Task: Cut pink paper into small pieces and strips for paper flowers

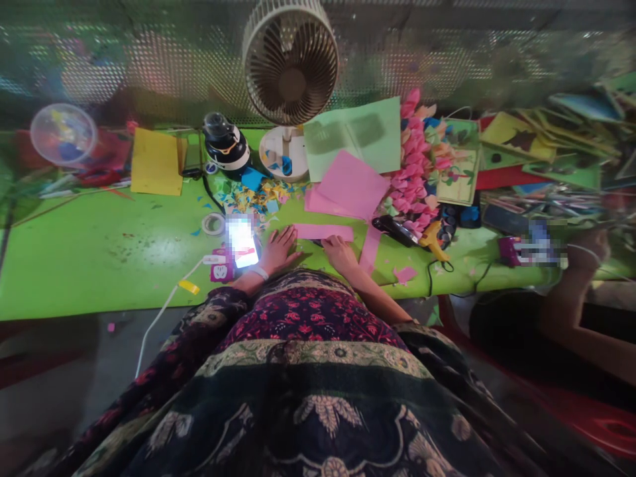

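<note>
My left hand (277, 252) lies flat on the green table, its fingers spread, the tips at the left end of a pink paper strip (322, 231). Curled at the lower edge of that strip is my right hand (340, 254); a small dark thing shows beside its fingertips, too hidden to name. A second pink strip (370, 250) slants down just right of this hand. Behind the strips, pink paper sheets (352, 182) overlap a large light green sheet (352, 136). Left of my left hand, a lit phone (242, 244) leans on a purple stand.
A fan (291, 66) stands at the back, with paper scraps (253, 199) before it. Pink paper petals (411, 172), a yellow glue gun (435, 240) and a tape roll (213, 224) lie around. At the right is another person's arm (571, 285).
</note>
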Demonstrator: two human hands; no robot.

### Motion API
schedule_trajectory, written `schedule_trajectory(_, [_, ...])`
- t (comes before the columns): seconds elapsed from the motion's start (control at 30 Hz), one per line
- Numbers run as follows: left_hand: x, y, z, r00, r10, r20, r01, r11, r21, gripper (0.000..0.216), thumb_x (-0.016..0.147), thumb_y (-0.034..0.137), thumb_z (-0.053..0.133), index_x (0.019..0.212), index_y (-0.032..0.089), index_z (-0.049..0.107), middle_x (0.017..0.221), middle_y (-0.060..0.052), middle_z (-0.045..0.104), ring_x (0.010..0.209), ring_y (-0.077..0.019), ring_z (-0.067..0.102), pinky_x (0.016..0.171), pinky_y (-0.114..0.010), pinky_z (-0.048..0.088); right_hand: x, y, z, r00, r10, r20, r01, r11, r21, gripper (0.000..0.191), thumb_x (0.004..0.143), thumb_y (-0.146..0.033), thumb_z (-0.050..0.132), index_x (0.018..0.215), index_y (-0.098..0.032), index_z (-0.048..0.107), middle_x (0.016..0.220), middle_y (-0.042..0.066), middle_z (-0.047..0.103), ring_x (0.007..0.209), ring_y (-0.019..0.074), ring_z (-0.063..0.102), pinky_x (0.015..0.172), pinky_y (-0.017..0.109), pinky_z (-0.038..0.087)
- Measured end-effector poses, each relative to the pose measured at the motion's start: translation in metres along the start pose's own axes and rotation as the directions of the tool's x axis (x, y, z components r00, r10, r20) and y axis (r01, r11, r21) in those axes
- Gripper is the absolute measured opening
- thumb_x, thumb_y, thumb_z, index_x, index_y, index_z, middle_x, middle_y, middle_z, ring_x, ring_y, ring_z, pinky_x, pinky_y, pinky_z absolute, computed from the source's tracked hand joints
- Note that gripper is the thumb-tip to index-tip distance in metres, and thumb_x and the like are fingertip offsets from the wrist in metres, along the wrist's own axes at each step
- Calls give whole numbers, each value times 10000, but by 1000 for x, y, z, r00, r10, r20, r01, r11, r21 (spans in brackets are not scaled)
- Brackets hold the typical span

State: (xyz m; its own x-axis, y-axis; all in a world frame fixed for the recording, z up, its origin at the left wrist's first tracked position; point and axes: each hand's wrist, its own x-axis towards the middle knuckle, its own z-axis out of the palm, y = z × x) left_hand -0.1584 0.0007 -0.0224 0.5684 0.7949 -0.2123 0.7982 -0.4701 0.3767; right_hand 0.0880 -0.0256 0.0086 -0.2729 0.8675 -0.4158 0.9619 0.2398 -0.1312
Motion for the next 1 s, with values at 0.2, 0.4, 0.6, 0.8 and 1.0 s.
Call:
schedule_trajectory(0.2, [1, 1, 3, 1000, 4, -6, -4, 1000, 9, 736, 1056, 516, 384, 1686, 148, 289, 1744, -127, 269, 1627, -285, 246, 1330, -519, 168, 1, -7, 1, 1000, -20, 1, 20, 1000, 5, 464, 1046, -139, 392, 1473, -150, 572, 1357, 181, 600, 1237, 284, 513, 1007, 372, 468])
schedule_trajectory(0.4, [0, 0, 6, 1000, 6, -10, -6, 1000, 8, 749, 1058, 534, 367, 1682, 126, 295, 1746, -126, 260, 1630, -280, 237, 1335, -499, 148, -8, -7, 3, 1000, -20, 7, 19, 999, 37, 478, 1034, -121, 393, 1475, -162, 574, 1368, 176, 604, 1252, 283, 513, 1012, 370, 477])
schedule_trajectory(0.6, [1, -2, 7, 1000, 7, -8, -7, 1000, 4, 759, 1052, 545, 371, 1695, 154, 268, 1750, -117, 253, 1632, -279, 229, 1333, -501, 138, 1, -17, -5, 998, -44, 34, 43, 999, 10, 478, 1029, -107, 385, 1465, -149, 578, 1351, 181, 615, 1244, 283, 516, 1010, 377, 475])
schedule_trajectory(0.8, [2, 0, -2, 1000, -2, 1, 2, 1000, -6, 700, 1058, 546, 372, 1656, 180, 378, 1729, -112, 323, 1609, -288, 292, 1325, -502, 173, -7, -19, -3, 998, -50, 29, 49, 998, 28, 439, 1057, -172, 388, 1445, -171, 593, 1361, 176, 607, 1252, 285, 513, 989, 365, 484])
schedule_trajectory(1.0, [34, -16, -27, 999, -46, -20, 45, 998, -41, 481, 1052, 407, 445, 1461, 243, 638, 1530, -106, 588, 1412, -325, 520, 1220, -505, 374, -8, -19, 1, 999, -36, 14, 35, 998, 55, 412, 1045, -176, 421, 1405, -174, 619, 1318, 178, 611, 1218, 286, 522, 966, 354, 496])
